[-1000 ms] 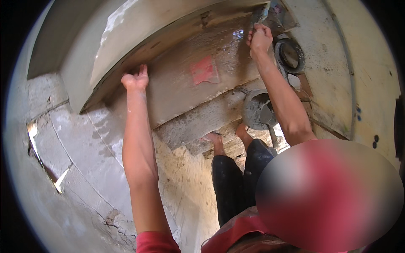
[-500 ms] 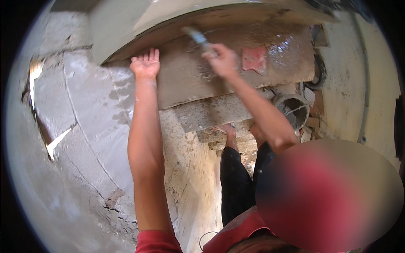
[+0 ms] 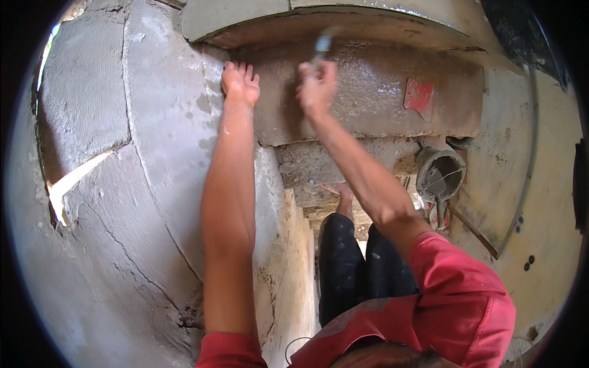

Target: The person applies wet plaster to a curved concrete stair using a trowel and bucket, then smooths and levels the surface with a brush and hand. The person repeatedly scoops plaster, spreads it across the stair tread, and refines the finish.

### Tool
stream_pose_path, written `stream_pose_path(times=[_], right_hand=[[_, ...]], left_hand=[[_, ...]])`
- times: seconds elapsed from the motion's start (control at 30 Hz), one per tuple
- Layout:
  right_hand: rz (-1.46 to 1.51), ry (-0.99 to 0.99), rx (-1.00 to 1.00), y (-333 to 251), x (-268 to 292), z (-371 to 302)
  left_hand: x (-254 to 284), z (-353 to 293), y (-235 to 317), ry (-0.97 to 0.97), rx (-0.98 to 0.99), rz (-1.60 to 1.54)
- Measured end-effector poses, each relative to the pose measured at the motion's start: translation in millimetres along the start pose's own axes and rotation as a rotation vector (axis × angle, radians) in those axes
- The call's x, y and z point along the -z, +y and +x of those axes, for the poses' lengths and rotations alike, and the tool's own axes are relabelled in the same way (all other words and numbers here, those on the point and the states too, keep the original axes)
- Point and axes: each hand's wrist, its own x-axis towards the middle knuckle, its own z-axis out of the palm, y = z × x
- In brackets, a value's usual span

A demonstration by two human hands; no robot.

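My right hand [image 3: 318,89] grips a brush [image 3: 323,44] by its handle, over a wet, freshly plastered step [image 3: 368,116]. The brush has a light-blue band and its tip is blurred by motion near the riser [image 3: 368,30]. My left hand [image 3: 241,84] lies palm up at the step's left end, beside the grey wall, with nothing in it. Its fingers are loosely apart and slightly bent. To the right on the step's surface lies a flat red plate-like piece [image 3: 418,96].
A mortar-caked bucket [image 3: 440,175] with a wire handle stands below the step's right end. My bare foot [image 3: 341,190] is on a lower step. A cracked grey wall [image 3: 165,159] runs along the left; a pipe [image 3: 532,153] runs down the right wall.
My view has shifted, so the step appears farther right. The brush has swung from a leftward slant to nearly upright. My left hand stays open near the step's left end.
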Motion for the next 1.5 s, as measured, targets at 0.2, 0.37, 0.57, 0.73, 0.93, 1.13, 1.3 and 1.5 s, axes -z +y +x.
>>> stream_pose_path(times=[0.2, 0.37, 0.57, 0.73, 0.93, 1.13, 1.3, 1.5], right_hand=[[-0.389, -0.496, 0.259, -15.9, -35.9, -24.0], [-0.425, -0.292, -0.071, -43.8, -15.0, -24.8], [-0.489, -0.446, 0.359, -38.4, -19.9, -20.9], [-0.298, -0.293, 0.22, -13.6, 50.4, 51.8], [0.088, 0.345, -0.12, -54.1, 263.7, 133.1], [0.227, 0.261, -0.108, -70.7, 220.6, 142.4], [-0.227, -0.252, -0.032, -98.2, 229.3, 48.0], [-0.687, 0.01, 0.888, -362.9, 402.9, 118.7]], left_hand=[[34.1, -5.6, -17.3, 0.049, 0.008, -0.022], [26.2, -13.2, -22.5, -0.003, -0.033, -0.128], [24.6, -5.4, -17.3, 0.047, 0.013, -0.117], [22.9, -15.9, -15.3, -0.054, -0.046, -0.122], [-7.4, -26.0, -8.0, -0.06, -0.038, -0.155], [-92.2, -38.9, -61.9, -0.085, -0.009, -0.238], [-151.3, -60.8, -100.2, -0.071, 0.057, -0.234], [-204.1, -82.2, -127.9, -0.098, 0.023, -0.212]])
